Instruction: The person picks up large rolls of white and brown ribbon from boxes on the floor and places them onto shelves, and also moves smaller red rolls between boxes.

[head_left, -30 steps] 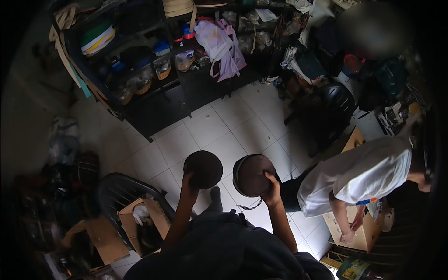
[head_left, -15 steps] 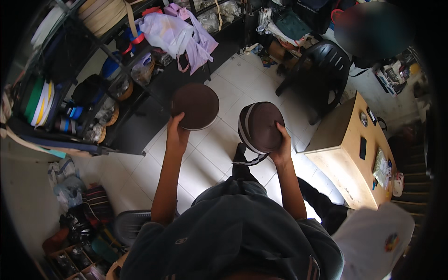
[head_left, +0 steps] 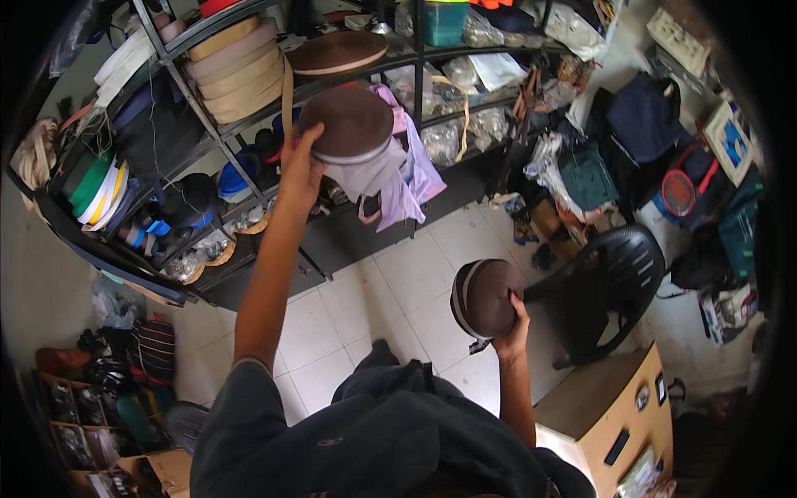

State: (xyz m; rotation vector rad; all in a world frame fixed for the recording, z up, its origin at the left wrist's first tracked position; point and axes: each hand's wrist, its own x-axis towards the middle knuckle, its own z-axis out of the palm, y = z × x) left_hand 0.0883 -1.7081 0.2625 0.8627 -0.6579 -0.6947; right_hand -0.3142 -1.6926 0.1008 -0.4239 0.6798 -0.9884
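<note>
The left hand (head_left: 305,159) is reaching farther out than before, gripping one brown roll (head_left: 347,124); the right hand (head_left: 511,332) is gripping a second roll (head_left: 488,295); beside it one chair (head_left: 627,270) is standing.

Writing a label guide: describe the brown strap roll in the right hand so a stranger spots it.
Find the dark shelving unit, then the pale tiled floor below it. Over that floor, left of the black plastic chair, the right hand holds the pale-banded brown strap roll. Unlike the other roll, in the left hand against the shelving, it shows a loose end dangling below.
</note>
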